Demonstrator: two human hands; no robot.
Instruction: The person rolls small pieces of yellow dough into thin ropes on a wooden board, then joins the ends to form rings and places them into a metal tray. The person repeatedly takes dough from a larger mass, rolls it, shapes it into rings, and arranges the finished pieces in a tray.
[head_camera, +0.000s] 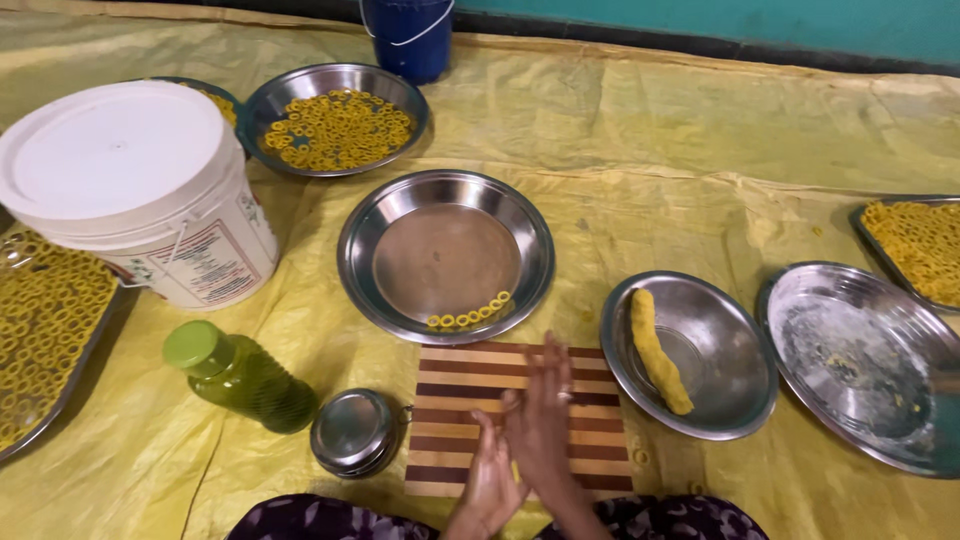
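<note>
Striped wooden board (520, 410), banded in light and dark wood, is laid flat on the yellow sheet (640, 130) just in front of the person's lap, and both hands are held over its middle. The right hand (543, 420) is stretched out with its fingers straight and released, palm down on the board; the left hand (490, 480) is pressed against it from the side, fingers likewise extended, and whether anything is held between the 2 palms cannot be told. Just beyond the board a steel plate (445, 250) is set, with a short row of yellow rings (470, 314) along its near rim. To the right, a steel bowl (725, 385) holds a roll of yellow dough (657, 352), and beside it a smeared steel dish (870, 365) is seen. To the left of the board a small steel lid (352, 432) and a green bottle (240, 375) lying on its side are found, with a white lidded bucket (140, 190) behind them. Further back, a steel plate of rings (335, 122) and a blue container (408, 35) are placed.
</note>
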